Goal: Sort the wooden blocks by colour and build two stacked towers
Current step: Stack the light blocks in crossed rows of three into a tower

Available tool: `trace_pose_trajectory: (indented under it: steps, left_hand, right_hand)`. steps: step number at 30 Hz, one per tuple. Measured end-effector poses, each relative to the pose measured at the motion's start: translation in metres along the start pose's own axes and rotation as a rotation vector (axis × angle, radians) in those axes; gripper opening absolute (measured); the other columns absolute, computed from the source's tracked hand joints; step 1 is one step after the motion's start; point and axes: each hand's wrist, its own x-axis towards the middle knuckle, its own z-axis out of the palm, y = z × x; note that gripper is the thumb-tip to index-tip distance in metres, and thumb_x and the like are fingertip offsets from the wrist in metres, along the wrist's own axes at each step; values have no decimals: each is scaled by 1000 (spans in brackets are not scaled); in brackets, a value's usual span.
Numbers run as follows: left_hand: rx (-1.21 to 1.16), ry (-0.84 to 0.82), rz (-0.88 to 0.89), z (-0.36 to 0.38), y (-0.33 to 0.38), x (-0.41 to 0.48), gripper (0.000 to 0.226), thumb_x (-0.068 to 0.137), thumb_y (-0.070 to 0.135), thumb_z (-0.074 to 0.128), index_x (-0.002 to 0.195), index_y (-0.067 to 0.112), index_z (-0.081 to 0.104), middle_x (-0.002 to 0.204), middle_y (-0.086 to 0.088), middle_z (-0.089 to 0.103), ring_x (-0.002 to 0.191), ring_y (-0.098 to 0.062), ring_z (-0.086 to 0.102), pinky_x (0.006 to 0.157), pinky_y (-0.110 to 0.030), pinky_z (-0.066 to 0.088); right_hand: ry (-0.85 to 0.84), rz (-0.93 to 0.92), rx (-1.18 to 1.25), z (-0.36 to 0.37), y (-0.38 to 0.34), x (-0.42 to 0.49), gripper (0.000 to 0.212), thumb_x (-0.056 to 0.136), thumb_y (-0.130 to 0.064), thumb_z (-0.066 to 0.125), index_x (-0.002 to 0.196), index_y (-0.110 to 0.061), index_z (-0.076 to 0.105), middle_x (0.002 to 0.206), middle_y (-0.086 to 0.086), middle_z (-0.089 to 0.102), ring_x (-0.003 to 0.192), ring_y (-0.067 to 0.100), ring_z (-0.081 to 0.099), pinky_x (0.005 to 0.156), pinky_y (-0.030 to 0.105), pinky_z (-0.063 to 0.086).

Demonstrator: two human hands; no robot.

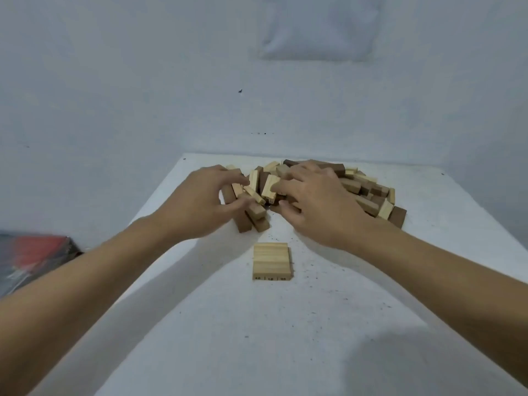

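white table (343,324) against a pale wall (114,81).
- pile (365,192): light and dark blocks mixed, at the far edge, not yet sorted.
- base (271,260): three light blocks side by side, near the person and well apart from the pile; probably the first layer of the light tower, set where there is room to build.
- left hand (197,204): at the pile's near-left edge, finger and thumb pinching a light block (255,194), likely for that base.
- right hand (317,204): fingers curled over the pile's middle; cannot tell if it grasps anything.
- box (34,258): red and black, off to the left.
- dark tower: not begun.
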Motion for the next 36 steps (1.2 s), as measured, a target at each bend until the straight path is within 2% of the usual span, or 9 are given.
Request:
trace_pose_trajectory:
  steps: [3,7,11,17,22,26,28,32,36]
  left_hand:
    - [120,-118,-68,18,-8,24,54,86,64,65,128,30,59,108,13,56,109,-18,55,92,-41,43]
    - [82,-36,-75,37,-15,31,44,85,67,65,114,36,54,110,19,60,113,-12,52,85,-39,27]
    - [18,32,-66,39,-17,31,29,86,59,69,102,42,53,103,20,62,108,-7,55,85,-40,26]
    - [-89,62,-61,33,-17,32,15,93,42,70,104,35,62,96,15,69,100,-5,63,105,-47,34]
    - [20,22,17,32,-18,34,15,99,41,61,93,32,71,90,15,63,90,-4,57,100,-48,33]
    - [-2,55,77,32,-22,33,14,100,40,60,90,34,69,88,17,59,85,-1,56,97,-53,39]
    - [-90,117,105,28,-15,31,14,99,42,61,90,36,68,89,17,61,86,-2,60,95,-52,46]
    - [-282,192,173,11,31,19,15,98,37,64,94,25,73,92,12,70,90,-8,65,78,-30,53]
    - [-442,-42,178,18,83,-8,11,96,32,69,91,26,76,84,15,72,82,-9,68,68,-22,52]
  right_hand:
    - [-80,-34,-110,5,7,25,28,97,-34,52,122,-29,62,128,-4,51,130,18,32,98,44,31]
    - [-96,-70,-201,13,13,36,21,96,-38,53,110,-27,65,129,-1,50,131,21,32,97,49,35]
    - [-67,-116,-207,18,16,37,18,97,-34,52,104,-26,67,122,-1,53,128,21,37,94,47,35]
    - [89,-179,-108,21,20,31,15,99,-32,56,101,-26,70,112,-5,59,116,19,49,91,44,38]
    - [290,-39,301,11,14,10,16,96,-27,65,105,-17,74,103,-8,68,101,12,60,88,35,46]
    - [298,203,801,-9,12,-25,11,95,-23,67,104,-20,73,88,-10,69,80,7,63,69,18,50]
    - [290,234,937,-13,19,-45,17,94,-14,68,108,-24,70,90,-6,68,83,12,65,72,26,56]
    - [246,261,982,-20,29,-82,29,93,-7,67,113,-29,67,90,-5,63,81,20,64,76,47,58]
    - [205,291,999,-26,36,-116,24,90,-3,69,104,-23,71,88,2,65,77,24,64,73,49,58]
